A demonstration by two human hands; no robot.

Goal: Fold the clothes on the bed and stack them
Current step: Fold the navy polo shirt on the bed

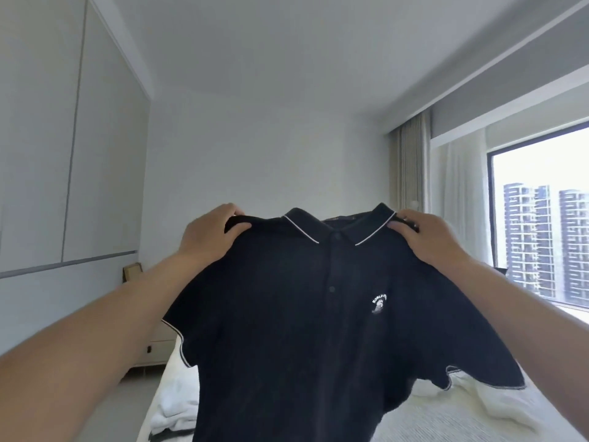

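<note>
Two hands hold up a black polo shirt (296,314).
Left hand (210,234) and right hand (427,240) each pinch a shoulder (collar facing the camera); it hangs above the bed (462,416).

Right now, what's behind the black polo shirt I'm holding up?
Behind the black polo shirt, which the left hand and right hand hold up by the shoulders, lies a white bed with rumpled white fabric. The shirt covers the bed's middle.

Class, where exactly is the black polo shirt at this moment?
Head view, centre: the black polo shirt hangs in the air above the bed, its shoulders gripped by the left hand and right hand.
</note>
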